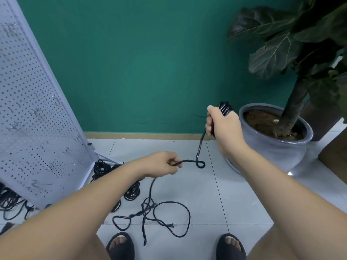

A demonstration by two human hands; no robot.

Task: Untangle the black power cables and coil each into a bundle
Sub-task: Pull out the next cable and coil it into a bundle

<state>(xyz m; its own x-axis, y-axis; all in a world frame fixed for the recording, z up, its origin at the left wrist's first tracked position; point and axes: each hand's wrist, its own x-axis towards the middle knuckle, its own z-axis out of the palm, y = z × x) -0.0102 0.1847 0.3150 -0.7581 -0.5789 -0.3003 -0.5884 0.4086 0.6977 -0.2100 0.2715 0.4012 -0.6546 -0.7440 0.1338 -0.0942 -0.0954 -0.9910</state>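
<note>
Closest to me, by my slippers (120,244), the floor (234,203) has the leftover mess on it. The tail of the cable (200,147) is knotted into a tangle (147,205), one stretch is twisted on itself like rope, and the plug (171,225) lies inside a big open loop. I'd say that knot is the main thing left on this one, since it won't wind up cleanly until it's picked apart.

A bit further out, the left hand (161,163) pinches the cable between thumb and fingers and holds it off the floor. There's a little loop (201,164) kinked into the line just past it, which probably needs shaking out too. From there the cable runs up to the right hand (225,126), which is closed around a half-wound bundle (224,108) with several turns already on it. So this cable looks maybe halfway done.

Off to the left, a few finished coils (132,191) sit on the floor at the foot of a leaning pegboard panel (28,109). More loose cables (9,199) show at its near edge, so there's more to do.

On the right, a grey plant pot (277,147) sits just behind the right hand, so swinging loops could catch the plant (272,53). The green wall (131,62) is behind everything.
</note>
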